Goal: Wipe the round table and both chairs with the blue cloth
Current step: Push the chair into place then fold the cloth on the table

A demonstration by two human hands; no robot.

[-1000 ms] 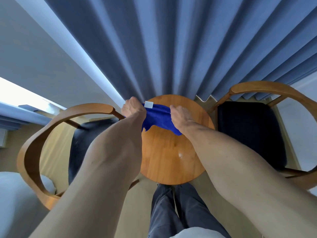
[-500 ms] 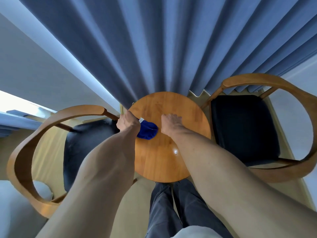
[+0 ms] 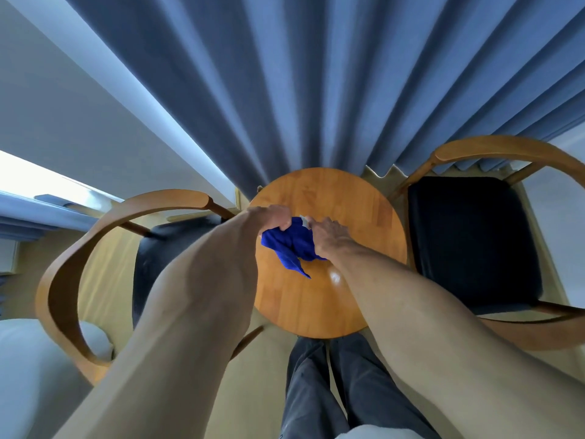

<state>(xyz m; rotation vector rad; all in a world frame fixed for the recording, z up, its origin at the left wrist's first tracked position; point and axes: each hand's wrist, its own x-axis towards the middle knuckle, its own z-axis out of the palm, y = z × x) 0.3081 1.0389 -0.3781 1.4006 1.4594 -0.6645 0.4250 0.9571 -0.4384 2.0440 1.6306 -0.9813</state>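
The head view looks straight down on a small round table (image 3: 329, 289) of light brown wood. The blue cloth (image 3: 292, 245) is bunched over the left middle part of the table top, between the two hands, and one pointed corner of it hangs toward the near side. A small white tag shows at the far edge of the cloth.

The left hand (image 3: 272, 218) is above the far left part of the table. Its fingers are curled and they grip the left upper part of the cloth. The right hand (image 3: 329, 234) is just right of the cloth, and its fingers bend down onto the cloth near the white tag; it seems to pinch the cloth, but the fingertips are hidden behind the hand. Both bare forearms come from the near side and cover much of the view. The left forearm hides the left edge of the table and part of the left chair.

The left chair (image 3: 95, 236) stands just beside the table on the left, with a curved wooden back and a dark seat. The right chair (image 3: 468, 242) stands just beside the table on the right, with the same curved wood and a dark seat cushion that shows fully. A blue curtain (image 3: 300, 90) hangs in long folds on the far side, and its lower edge is close to the far rim of the table. At the near edge the legs in dark trousers (image 3: 332, 388) stand close to the table, on a pale floor (image 3: 253, 369).
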